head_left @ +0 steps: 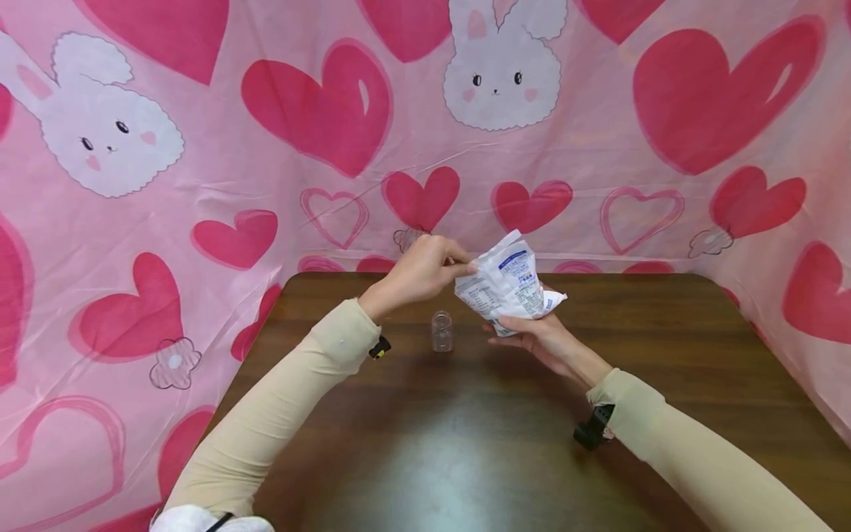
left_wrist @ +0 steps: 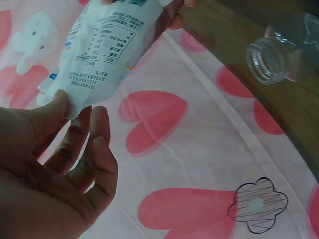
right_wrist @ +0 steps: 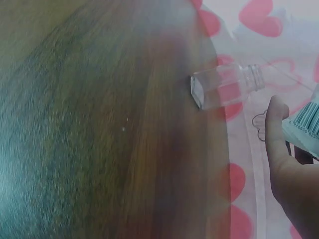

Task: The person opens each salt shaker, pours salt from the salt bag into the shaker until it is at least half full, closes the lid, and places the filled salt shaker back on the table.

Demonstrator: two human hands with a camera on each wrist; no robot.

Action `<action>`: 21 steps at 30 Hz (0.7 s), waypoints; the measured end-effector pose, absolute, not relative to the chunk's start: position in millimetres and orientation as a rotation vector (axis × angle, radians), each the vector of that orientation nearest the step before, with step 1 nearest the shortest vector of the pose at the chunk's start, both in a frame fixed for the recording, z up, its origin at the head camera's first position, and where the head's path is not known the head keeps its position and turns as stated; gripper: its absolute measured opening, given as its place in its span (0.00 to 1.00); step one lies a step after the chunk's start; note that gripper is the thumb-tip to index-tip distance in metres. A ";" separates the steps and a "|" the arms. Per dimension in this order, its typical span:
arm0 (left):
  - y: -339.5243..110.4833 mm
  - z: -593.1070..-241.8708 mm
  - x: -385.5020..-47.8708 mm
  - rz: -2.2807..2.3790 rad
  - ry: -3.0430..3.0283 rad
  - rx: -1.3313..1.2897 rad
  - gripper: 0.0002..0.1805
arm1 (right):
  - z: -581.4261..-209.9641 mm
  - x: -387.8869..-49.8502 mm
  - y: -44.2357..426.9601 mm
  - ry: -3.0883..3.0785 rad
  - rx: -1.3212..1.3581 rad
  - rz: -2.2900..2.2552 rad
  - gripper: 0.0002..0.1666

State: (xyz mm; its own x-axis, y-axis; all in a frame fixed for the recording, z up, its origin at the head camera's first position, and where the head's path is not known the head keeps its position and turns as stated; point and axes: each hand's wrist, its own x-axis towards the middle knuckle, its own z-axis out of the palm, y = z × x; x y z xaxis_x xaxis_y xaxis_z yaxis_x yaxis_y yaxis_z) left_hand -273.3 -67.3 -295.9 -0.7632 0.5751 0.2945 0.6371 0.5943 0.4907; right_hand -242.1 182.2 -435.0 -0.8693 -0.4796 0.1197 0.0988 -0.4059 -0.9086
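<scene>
A white printed packet (head_left: 508, 277) with blue lettering is held above the far part of the table. My left hand (head_left: 425, 272) pinches its upper left corner between thumb and fingers; the left wrist view shows that corner (left_wrist: 82, 102) in the grip. From below, my right hand (head_left: 541, 336) grips the packet's lower part. A barcode on the packet (right_wrist: 309, 122) faces the right wrist camera. On the table, below and between the hands, stands a clear bottle (head_left: 442, 332), upright and uncapped. Neither hand touches the bottle.
The dark wooden table (head_left: 425, 428) has its far edge close behind the hands. A pink cloth (head_left: 319, 214) with hearts and rabbits hangs around the back and sides. Small pale specks (right_wrist: 124, 127) lie on the tabletop.
</scene>
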 end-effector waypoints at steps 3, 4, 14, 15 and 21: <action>-70.1 -300.4 -275.2 -0.898 -2.707 -1.053 0.08 | -434.2 -244.8 182.3 1.478 -0.504 -2.328 0.28; -71.1 -301.7 -275.3 -0.899 -2.709 -1.060 0.08 | -434.2 -245.2 182.3 1.488 -0.500 -2.327 0.29; -81.3 -314.4 -275.4 -0.937 -2.723 -1.042 0.08 | -438.5 -250.1 181.5 1.545 -0.459 -2.290 0.34; -82.3 -316.1 -275.8 -0.941 -2.727 -1.034 0.07 | -438.8 -250.7 181.3 1.551 -0.458 -2.285 0.34; -86.3 -323.4 -277.3 -0.945 -2.719 -1.016 0.07 | -438.6 -253.1 179.5 1.578 -0.451 -2.262 0.34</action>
State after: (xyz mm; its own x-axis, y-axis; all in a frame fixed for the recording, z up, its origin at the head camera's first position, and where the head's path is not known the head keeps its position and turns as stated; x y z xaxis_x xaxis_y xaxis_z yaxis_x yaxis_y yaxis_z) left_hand -277.3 -86.3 -323.4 -0.7747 0.5644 0.2852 0.6196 0.5874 0.5207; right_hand -253.1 179.5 -438.6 -0.8898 -0.4521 0.0615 0.0984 -0.3218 -0.9417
